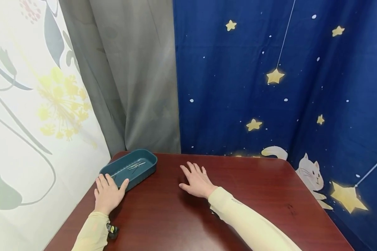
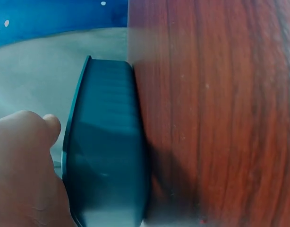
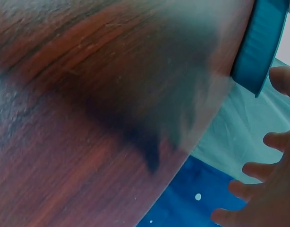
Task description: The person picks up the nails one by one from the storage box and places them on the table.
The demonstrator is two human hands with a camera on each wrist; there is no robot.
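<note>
A teal rectangular tray (image 1: pixel 147 171) with rounded corners stands at the table's far left corner. Several thin, pale, stick-like pieces (image 1: pixel 136 165) lie inside it, too small to make out their kind. My left hand (image 1: pixel 108 196) is at the tray's near end, fingers spread and overlapping the rim in the head view. In the left wrist view the thumb shows beside the tray's side wall (image 2: pixel 107 137). Over the middle of the table my right hand (image 1: pixel 197 182) hovers with fingers spread, holding nothing; its shadow falls on the wood below.
The dark red wooden table (image 1: pixel 238 174) backs onto a grey curtain (image 1: pixel 147 76) and a blue curtain (image 1: pixel 226 87) with stars. A white floral curtain (image 1: pixel 35 122) hangs along the left edge. A small dark device (image 1: pixel 112 231) is strapped at the left wrist.
</note>
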